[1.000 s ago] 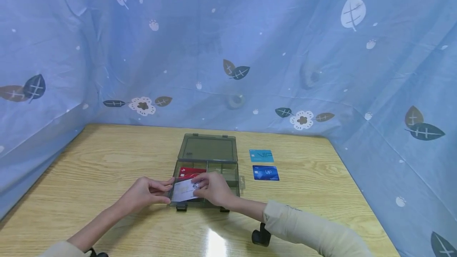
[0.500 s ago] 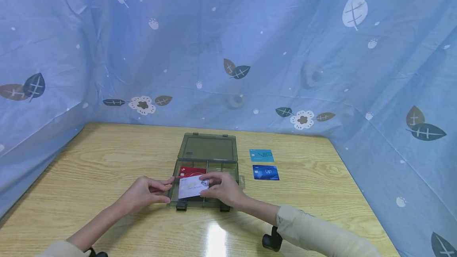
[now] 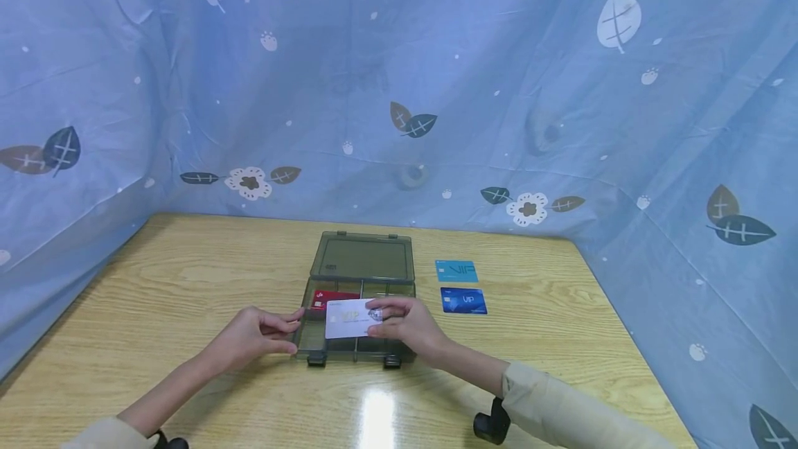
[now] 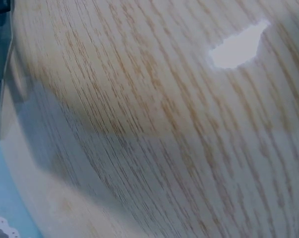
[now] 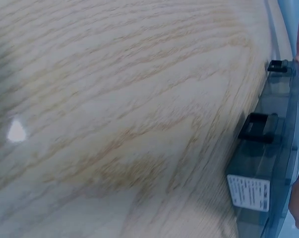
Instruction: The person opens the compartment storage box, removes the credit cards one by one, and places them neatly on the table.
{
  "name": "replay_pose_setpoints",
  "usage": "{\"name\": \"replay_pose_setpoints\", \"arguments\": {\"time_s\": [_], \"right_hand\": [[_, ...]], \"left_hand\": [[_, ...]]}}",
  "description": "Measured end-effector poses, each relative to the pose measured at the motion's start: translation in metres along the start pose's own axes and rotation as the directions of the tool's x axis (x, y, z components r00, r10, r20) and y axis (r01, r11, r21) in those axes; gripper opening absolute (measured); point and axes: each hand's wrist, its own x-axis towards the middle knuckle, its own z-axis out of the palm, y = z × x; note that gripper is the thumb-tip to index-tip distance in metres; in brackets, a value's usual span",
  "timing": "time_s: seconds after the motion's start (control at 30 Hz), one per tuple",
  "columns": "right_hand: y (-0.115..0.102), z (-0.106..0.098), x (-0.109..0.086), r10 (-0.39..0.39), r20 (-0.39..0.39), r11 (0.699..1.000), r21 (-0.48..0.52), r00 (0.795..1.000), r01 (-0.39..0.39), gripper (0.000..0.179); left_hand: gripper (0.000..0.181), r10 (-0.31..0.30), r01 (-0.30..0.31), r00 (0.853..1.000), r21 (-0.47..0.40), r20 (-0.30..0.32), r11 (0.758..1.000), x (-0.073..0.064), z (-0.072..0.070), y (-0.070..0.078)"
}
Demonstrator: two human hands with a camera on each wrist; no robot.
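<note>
My right hand [image 3: 411, 330] pinches the right end of a white VIP card [image 3: 346, 319], which tilts up over a smoky clear plastic storage box [image 3: 303, 352]. At the box's left side my left hand [image 3: 252, 338] holds its edge, thumb by the front corner and fingertips on the rim. A red card [image 3: 323, 298] lies in the back left compartment, partly covered by the white card. Something dark and flat [image 3: 339, 346] shows in the box below the white card. The box's lid [image 3: 361, 258] is laid back, away from the person.
To the right of the box, a light blue VIP card [image 3: 456, 271] and a dark blue VIP card [image 3: 464, 301] lie on the wooden table [image 3: 218, 262]. Black latches [image 5: 258, 128] stick out from the box's front. A blue leaf-patterned curtain [image 3: 349, 89] surrounds the table.
My right hand has moved right with the white card, drawing it from the left front of the box toward the middle and tilting it up more. My left hand has stayed put.
</note>
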Motion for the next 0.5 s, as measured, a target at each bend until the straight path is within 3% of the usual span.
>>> {"name": "replay_pose_setpoints", "arguments": {"time_s": [0.23, 0.5], "right_hand": [[0.000, -0.011, -0.007, 0.000, -0.019, 1.000, 0.001, 1.000, 0.000, 0.038], [0.005, -0.023, -0.016, -0.013, 0.012, 1.000, 0.006, 1.000, 0.013, 0.043]], "left_hand": [[0.036, -0.002, 0.002, 1.000, -0.015, 0.010, 1.000, 0.000, -0.001, 0.001], [0.034, 0.000, 0.000, 1.000, -0.017, 0.010, 1.000, 0.000, -0.001, 0.000]]}}
